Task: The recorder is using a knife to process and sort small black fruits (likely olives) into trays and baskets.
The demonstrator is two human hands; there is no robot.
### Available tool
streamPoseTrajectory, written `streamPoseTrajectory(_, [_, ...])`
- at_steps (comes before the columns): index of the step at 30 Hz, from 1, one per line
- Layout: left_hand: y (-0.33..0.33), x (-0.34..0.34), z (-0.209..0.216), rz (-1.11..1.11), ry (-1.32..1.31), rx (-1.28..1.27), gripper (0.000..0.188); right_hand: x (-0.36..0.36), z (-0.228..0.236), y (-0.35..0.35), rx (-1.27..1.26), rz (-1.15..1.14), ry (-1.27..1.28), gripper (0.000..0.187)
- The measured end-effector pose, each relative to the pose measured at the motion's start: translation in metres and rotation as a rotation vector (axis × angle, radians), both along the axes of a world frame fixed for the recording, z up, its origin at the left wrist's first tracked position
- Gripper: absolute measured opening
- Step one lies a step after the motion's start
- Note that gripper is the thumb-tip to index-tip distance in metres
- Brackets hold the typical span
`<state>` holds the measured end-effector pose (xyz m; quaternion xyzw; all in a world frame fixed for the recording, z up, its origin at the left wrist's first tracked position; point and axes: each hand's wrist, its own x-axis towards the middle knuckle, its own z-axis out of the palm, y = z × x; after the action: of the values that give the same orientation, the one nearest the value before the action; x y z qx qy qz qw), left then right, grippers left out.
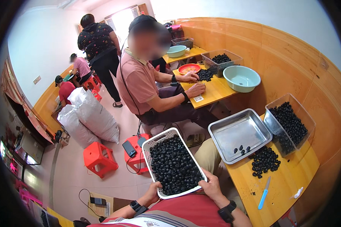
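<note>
My left hand (152, 192) and my right hand (212, 186) grip the near corners of a white plastic basket (162, 137), held tilted over my lap. Small round black pieces (174, 162), some with a hole showing, fill it. To the right, a metal tray (235, 132) with a few black pieces at its near side rests on a yellow table (250, 193). Beside the tray lie a loose pile of the same pieces (265, 162) and a small knife with a blue handle (262, 200). A clear bin (274, 130) of black pieces stands at the table's far right.
A co-worker (140, 81) sits ahead at another table with a green basin (241, 78), a red plate (189, 68) and black pieces. Red stools (100, 159), one bearing a phone (129, 148), and white sacks (93, 113) are on the left. Other people are farther back.
</note>
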<state>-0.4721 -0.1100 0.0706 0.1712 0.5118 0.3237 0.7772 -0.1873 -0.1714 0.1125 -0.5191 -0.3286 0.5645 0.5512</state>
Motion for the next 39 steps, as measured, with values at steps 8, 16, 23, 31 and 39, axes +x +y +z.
streamPoseTrajectory(8, [-0.023, -0.002, 0.018, 0.079, -0.015, -0.007, 0.049, 0.002, 0.014, -0.003, 0.028, 0.06, -0.077, 0.063])
streamPoseTrajectory(16, [-0.033, -0.002, 0.019, 0.121, -0.045, -0.022, 0.055, 0.001, 0.007, -0.004, 0.024, 0.106, -0.017, 0.062])
streamPoseTrajectory(23, [-0.029, -0.004, 0.006, 0.085, -0.031, 0.041, 0.046, -0.002, -0.009, -0.001, 0.07, 0.097, -0.112, 0.066])
streamPoseTrajectory(31, [-0.015, -0.016, -0.011, 0.046, 0.035, 0.005, 0.031, -0.013, -0.011, 0.008, -0.017, 0.062, -0.066, 0.065])
streamPoseTrajectory(39, [0.003, -0.026, -0.04, -0.053, 0.013, -0.005, 0.036, -0.018, 0.001, 0.014, 0.011, 0.018, -0.222, 0.065])
